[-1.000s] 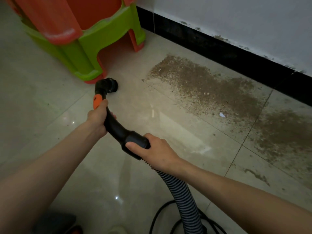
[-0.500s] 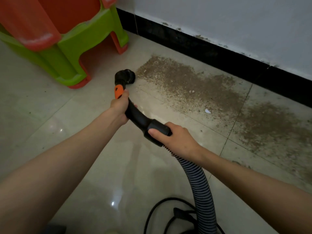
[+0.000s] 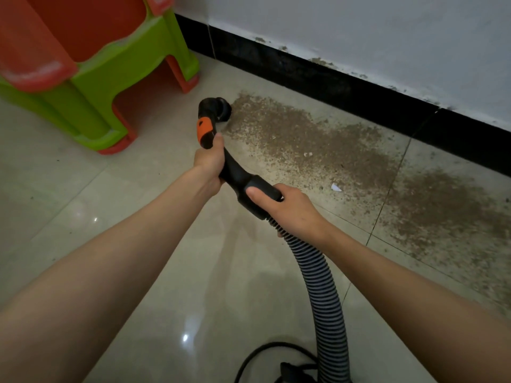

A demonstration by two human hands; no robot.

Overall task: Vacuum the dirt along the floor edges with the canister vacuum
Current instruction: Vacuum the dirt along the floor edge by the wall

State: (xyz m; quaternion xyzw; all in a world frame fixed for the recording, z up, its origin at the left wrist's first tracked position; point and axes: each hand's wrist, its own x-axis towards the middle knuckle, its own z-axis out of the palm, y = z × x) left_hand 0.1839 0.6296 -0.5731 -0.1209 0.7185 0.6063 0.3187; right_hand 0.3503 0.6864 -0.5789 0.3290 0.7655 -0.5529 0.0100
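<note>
The floor under you is pale glossy tile, and along its far edge runs a black baseboard below a white wall. In the upper left stands a stack of plastic stools, green and orange-red, with its feet on the tiles. A wide band of brown dirt lies on the floor just in front of the baseboard and spreads from the middle of the view to the right edge; a small white scrap lies in it. Both your bare forearms reach forward from the bottom corners. The ribbed grey hose rises from the bottom of the view, beside a black cable that curls on the tiles, and it joins the curved black vacuum handle. Your right hand grips the thick collar where hose and handle meet, with the thumb lying on top of it. Your left hand is wrapped around the handle higher up, just below the orange patch. So the two hands are apart, each clamped on the same handle. The round black nozzle at the front end sits low at the left end of the dirt band, near the stool legs; I cannot tell if it touches the tile.
</note>
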